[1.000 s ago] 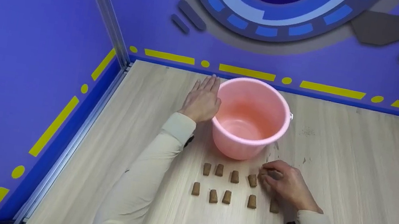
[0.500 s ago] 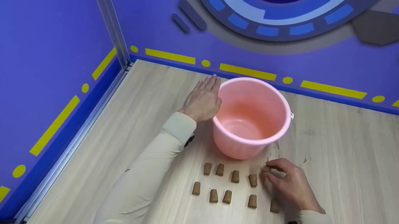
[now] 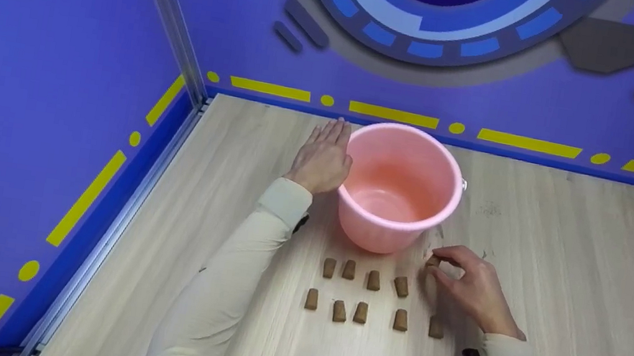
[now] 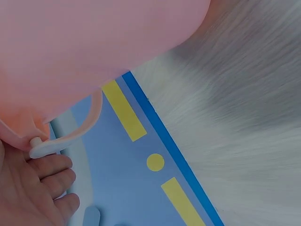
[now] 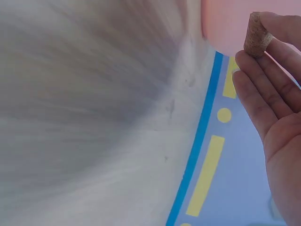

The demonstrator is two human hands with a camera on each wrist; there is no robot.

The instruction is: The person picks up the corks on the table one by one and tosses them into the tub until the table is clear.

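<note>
A pink plastic bucket (image 3: pixel 381 234) stands upright near the back of the table; its inside looks bare in the head view. My left hand (image 3: pixel 323 157) lies against the bucket's left rim with fingers extended. In the left wrist view, its fingers (image 4: pixel 51 165) are beside the white handle (image 4: pixel 70 143) where it joins the rim. My right hand (image 3: pixel 476 287) pinches a brown tapered cork (image 5: pixel 256 35) between thumb and fingers, to the right of the bucket's base. Several similar corks lie in two rough rows before the bucket, including one cork (image 3: pixel 401 287) nearest the right hand.
The wooden tabletop (image 3: pixel 579 274) extends to both sides of the bucket. A blue-purple back wall (image 3: pixel 235 53) with yellow marks rises close behind it. A metal rail (image 3: pixel 115 223) runs along the left edge. Small dark marks (image 3: pixel 489 210) show right of the bucket.
My right hand has shifted slightly to the right and back, drawing the pinched cork away from the rows. The left hand and the bucket have stayed in place.
</note>
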